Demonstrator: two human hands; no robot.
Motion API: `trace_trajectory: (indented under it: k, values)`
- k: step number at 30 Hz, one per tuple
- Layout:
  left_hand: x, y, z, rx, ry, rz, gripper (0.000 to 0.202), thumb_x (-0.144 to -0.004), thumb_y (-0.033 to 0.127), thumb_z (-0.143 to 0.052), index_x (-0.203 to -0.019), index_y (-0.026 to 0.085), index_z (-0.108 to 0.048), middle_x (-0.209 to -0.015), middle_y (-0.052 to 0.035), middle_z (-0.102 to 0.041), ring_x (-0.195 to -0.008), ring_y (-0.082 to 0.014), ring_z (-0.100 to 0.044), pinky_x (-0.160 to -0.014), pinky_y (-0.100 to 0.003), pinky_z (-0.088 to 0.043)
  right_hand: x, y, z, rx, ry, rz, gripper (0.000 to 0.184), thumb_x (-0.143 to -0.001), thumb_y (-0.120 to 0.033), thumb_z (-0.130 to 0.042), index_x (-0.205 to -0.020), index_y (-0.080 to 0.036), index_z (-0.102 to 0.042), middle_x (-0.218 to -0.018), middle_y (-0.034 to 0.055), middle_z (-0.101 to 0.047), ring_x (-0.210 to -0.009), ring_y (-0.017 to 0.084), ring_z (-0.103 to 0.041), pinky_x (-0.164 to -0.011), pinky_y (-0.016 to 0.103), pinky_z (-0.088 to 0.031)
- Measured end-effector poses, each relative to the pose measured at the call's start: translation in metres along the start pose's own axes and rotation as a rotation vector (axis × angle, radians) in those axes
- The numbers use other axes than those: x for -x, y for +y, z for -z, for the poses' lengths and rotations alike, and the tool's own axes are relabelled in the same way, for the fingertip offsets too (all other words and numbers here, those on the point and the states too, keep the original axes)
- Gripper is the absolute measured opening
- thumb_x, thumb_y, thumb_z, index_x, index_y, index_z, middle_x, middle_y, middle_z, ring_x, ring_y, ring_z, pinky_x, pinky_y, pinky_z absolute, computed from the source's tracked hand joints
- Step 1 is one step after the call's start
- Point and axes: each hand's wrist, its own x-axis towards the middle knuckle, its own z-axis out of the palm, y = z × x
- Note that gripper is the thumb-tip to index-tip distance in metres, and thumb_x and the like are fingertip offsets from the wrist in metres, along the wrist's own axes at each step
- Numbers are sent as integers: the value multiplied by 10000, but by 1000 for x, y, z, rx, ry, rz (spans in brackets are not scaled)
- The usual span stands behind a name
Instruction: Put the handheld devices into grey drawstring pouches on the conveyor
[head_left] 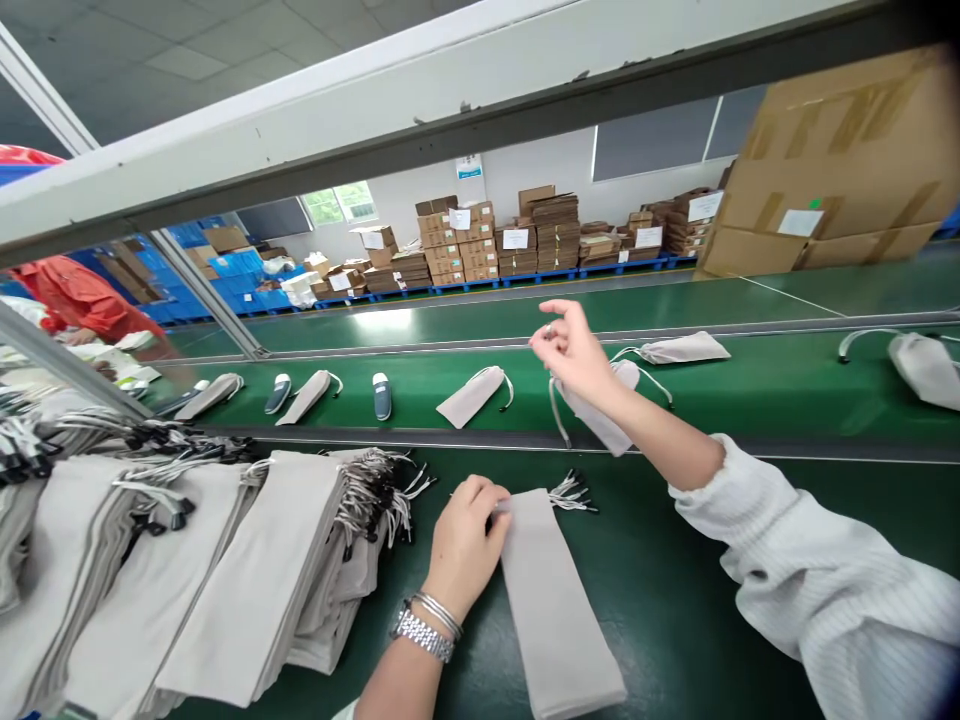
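Left hand (465, 545) holding beige pouch (555, 610), right hand (574, 350) raised, pinching

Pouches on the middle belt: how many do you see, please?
6: a pouch, a pouch and a pouch left of the right hand, a pouch under it, and two pouches right of it; others may be hidden leftward.

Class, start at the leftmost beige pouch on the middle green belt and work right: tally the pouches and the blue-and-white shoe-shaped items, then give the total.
Beige drawstring pouches: 6
Blue-and-white shoe-shaped items: 2
Total: 8
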Motion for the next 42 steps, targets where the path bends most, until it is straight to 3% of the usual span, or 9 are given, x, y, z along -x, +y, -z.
trace_trajectory:
  k: [3, 8, 14, 19, 24, 29, 32, 37, 42]
  values:
    - [0, -1, -1, -98, 12, -31, 204, -840, 51, -546, -937, 209, -632, -965, -40, -594, -923, -218, -550, -814, -357, -475, -9, 28, -44, 304, -248, -30, 602, -866, -238, -528, -1417, -234, -284, -1210, 80, -588, -658, 116, -580, -660, 293, -464]
    - [1, -1, -4, -147, 23, -23, 188, -833, 29, -543, -863, 209, -586, -921, -35, -569, -885, -224, -523, -753, -357, -456, -24, 46, -139, 430, -627, -55, 441, -878, -252, -562, -1305, -187, -475, -1183, 68, -645, -969, 191, -629, -774, 279, -472]
    - [2, -2, -5, -155, 12, 26, 183, -822, 48, -576, -898, 214, -572, -952, -49, -566, -916, -248, -500, -765, -379, -443, -44, 44, -247, 539, -698, -141, 404, -907, -333, -602, -1265, -161, -530, -1182, 124, -657, -1057, 265, -621, -864, 381, -492]
    - [2, -6, -6, -199, 20, -11, 181, -811, 55, -576, -906, 209, -582, -1006, -74, -598, -930, -270, -498, -758, -398, -409, -43, 47, -289, 580, -628, -269, 445, -943, -388, -596, -1323, -167, -526, -1320, 118, -554, -1139, 260, -582, -957, 495, -490]
    - [0, -7, -4, -243, -2, -22, 152, -823, 52, -574, -843, 202, -558, -912, -53, -603, -883, -246, -500, -752, -387, -387, -48, 56, -268, 410, -608, -374, 375, -947, -359, -598, -1261, -156, -568, -1243, 102, -596, -1060, 230, -617, -894, 449, -533]
    - [-4, -3, 3, -229, -19, -131, 149, -862, 64, -593, -832, 207, -566, -871, -18, -603, -917, -223, -514, -839, -392, -371, -42, 48, -206, 63, -537, -398, 384, -1021, -349, -374, -1318, -118, -449, -1053, 97, -650, -890, 185, -642, -767, 325, -548]
    - [-6, -2, 6, -213, -23, -260, 153, -931, 126, -556, -798, 201, -563, -846, -13, -610, -922, -215, -522, -881, -403, -357, -17, 32, -155, -148, -450, -385, 394, -1003, -270, -350, -1383, -184, -295, -1040, 58, -633, -870, 139, -646, -773, 285, -563]
    - [-8, -1, 5, -230, -26, -333, 159, -952, 130, -534, -808, 196, -556, -851, -2, -625, -917, -199, -536, -906, -403, -348, 43, 4, -69, -761, -413, -325, 618, -789, -175, -680, -1277, -262, -312, -980, -5, -599, -857, 167, -678, -819, 389, -585]
    - [-9, 1, 0, -247, -18, -313, 116, -920, 110, -577, -852, 202, -565, -860, 8, -635, -906, -193, -545, -926, -405, -343, 83, -7, -20, -705, -425, -254, 751, -836, -232, -703, -1377, -307, -186, -1011, 4, -600, -838, 200, -716, -763, 420, -601]
